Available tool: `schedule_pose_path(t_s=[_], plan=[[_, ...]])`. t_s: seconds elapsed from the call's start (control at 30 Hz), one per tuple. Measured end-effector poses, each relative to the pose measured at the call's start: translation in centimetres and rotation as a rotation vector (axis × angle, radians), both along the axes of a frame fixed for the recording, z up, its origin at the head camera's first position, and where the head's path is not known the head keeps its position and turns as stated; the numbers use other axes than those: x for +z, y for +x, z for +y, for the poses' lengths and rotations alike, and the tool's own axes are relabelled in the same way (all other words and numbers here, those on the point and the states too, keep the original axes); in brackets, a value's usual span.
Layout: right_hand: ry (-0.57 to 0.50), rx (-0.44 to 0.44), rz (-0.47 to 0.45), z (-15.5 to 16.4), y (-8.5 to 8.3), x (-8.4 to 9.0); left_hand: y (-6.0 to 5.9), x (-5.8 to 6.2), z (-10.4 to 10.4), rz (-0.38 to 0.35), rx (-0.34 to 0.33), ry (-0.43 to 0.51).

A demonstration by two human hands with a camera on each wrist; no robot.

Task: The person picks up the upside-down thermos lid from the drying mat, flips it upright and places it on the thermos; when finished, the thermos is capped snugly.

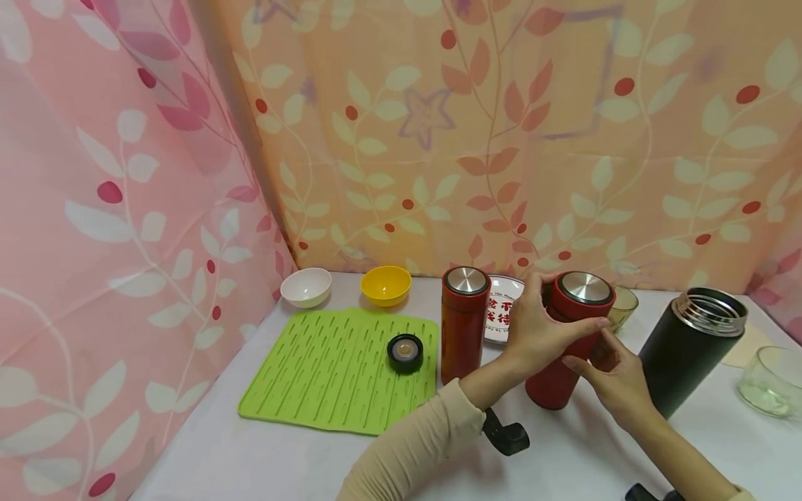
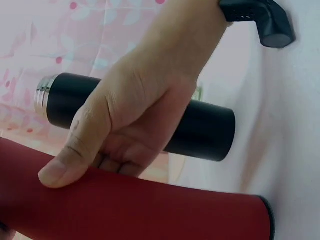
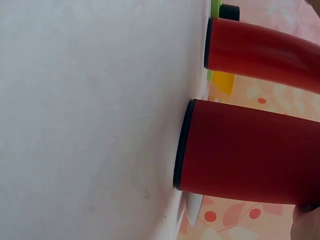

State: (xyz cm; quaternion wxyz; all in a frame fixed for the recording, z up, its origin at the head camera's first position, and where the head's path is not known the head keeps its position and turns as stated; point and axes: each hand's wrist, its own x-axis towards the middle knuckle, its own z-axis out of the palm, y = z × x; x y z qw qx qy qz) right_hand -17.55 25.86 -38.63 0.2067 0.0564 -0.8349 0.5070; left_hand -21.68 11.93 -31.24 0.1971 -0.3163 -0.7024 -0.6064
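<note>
The left hand [image 1: 537,332] and right hand [image 1: 617,381] hold the dark red flask [image 1: 555,381] between them. A black flask [image 1: 686,355] with no lid stands just beside the right hand; one bump could tip it.

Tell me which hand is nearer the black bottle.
Right. The right hand is close beside the black bottle; the left hand is farther off, near the lid of the red bottle both hands hold.

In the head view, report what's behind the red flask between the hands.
A tinted glass shows right of the red flask, its left part covered. Beyond the left hand is a partly hidden plate. Anything directly behind is hidden.
</note>
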Motion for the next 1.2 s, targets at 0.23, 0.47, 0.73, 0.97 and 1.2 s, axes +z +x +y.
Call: schedule_pose_path(t_s=[0.23, 0.47, 0.73, 0.97, 1.2], plan=[[-0.003, 0.015, -0.001, 0.0, 0.1, 0.2, -0.5, 0.0, -0.4, -0.005, -0.073, 0.021], [-0.013, 0.006, -0.031, 0.0, 0.1, 0.2, -1.0, -0.1, -0.6, -0.111, -0.166, 0.058], [-0.020, 0.016, -0.010, -0.1, 0.0, 0.2, -1.1, -0.2, -0.7, -0.177, -0.188, 0.080], [-0.034, 0.015, -0.024, -0.1, 0.1, 0.2, -0.9, 0.0, -1.0, -0.217, -0.263, 0.118], [-0.041, 0.010, -0.030, -0.2, 0.1, 0.2, -1.2, -0.2, -1.3, -0.215, -0.370, 0.148]])
